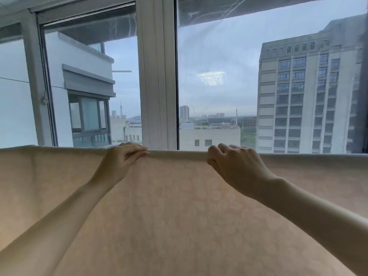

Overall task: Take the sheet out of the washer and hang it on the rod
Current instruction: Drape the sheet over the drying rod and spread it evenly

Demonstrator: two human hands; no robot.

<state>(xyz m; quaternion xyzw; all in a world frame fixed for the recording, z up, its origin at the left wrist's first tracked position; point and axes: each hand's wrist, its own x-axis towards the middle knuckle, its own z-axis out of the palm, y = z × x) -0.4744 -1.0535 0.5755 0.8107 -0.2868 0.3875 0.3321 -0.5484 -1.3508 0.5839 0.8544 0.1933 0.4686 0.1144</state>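
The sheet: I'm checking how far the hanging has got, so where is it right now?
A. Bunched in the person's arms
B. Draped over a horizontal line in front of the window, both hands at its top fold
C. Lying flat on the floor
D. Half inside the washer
B: the sheet hangs spread below a straight top fold, with the left hand and right hand gripping that fold before the window.

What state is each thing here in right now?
Sheet: draped over the rod, hanging smooth, top fold level.
Left hand: pinching the sheet's top fold.
Right hand: fingers curled over the top fold, gripping it.
Rod: hidden under the sheet.
Window: right pane shut.
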